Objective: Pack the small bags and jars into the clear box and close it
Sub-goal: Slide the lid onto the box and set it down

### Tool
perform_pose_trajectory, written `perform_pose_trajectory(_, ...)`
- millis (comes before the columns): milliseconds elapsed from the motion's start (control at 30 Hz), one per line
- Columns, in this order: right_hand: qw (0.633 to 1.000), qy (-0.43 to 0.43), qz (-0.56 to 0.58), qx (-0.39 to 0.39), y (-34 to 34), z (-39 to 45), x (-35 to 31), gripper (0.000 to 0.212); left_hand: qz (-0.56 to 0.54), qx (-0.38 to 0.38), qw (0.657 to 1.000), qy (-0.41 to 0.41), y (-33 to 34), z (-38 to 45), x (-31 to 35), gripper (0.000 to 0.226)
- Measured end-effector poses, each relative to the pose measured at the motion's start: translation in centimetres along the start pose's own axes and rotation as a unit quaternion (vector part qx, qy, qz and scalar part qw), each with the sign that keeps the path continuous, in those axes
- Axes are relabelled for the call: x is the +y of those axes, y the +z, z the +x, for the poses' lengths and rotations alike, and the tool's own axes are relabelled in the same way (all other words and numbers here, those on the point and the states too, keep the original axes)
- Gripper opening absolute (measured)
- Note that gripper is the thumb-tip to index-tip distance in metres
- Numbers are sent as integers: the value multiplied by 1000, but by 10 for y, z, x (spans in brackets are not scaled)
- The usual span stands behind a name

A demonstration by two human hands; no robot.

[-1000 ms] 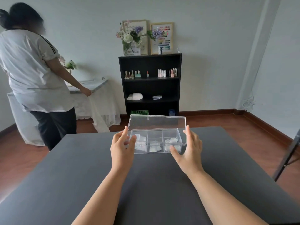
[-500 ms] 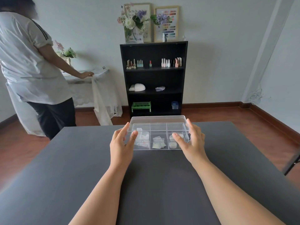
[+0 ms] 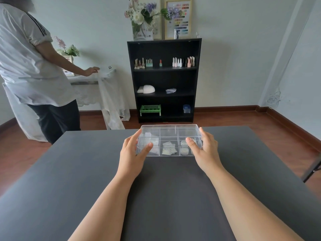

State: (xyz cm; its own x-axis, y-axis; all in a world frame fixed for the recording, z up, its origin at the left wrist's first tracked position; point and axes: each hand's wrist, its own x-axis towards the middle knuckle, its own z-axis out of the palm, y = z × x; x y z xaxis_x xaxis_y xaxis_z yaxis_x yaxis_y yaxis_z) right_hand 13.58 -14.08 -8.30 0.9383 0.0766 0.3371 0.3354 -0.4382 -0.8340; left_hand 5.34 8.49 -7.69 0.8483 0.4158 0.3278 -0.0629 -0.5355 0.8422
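The clear box [image 3: 169, 132] lies on the dark table [image 3: 165, 188] near its far edge, lid down flat over the compartments. Through the plastic I see small bags [image 3: 168, 148] in the middle compartment, more bags at the left, and round jars [image 3: 184, 148] at the right. My left hand [image 3: 132, 153] grips the box's left end, thumb on the lid. My right hand [image 3: 203, 149] grips the right end, thumb on the lid over the jars.
A person in a white shirt [image 3: 29, 66] stands at the left by a draped side table [image 3: 97, 84]. A black shelf [image 3: 164, 80] with bottles stands against the far wall. A dark stand leg [image 3: 312, 168] shows at the right edge.
The lid has come down from upright to flat on the box. My thumbs have moved onto the lid. The person at the left has shifted a hand along the side table.
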Motion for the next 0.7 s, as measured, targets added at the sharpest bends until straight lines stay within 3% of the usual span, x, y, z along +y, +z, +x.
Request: perform_pose_trajectory(700,1000,4,13,-21,-16,-12,2,76,44,46,998,-13,-10,-8,1,41)
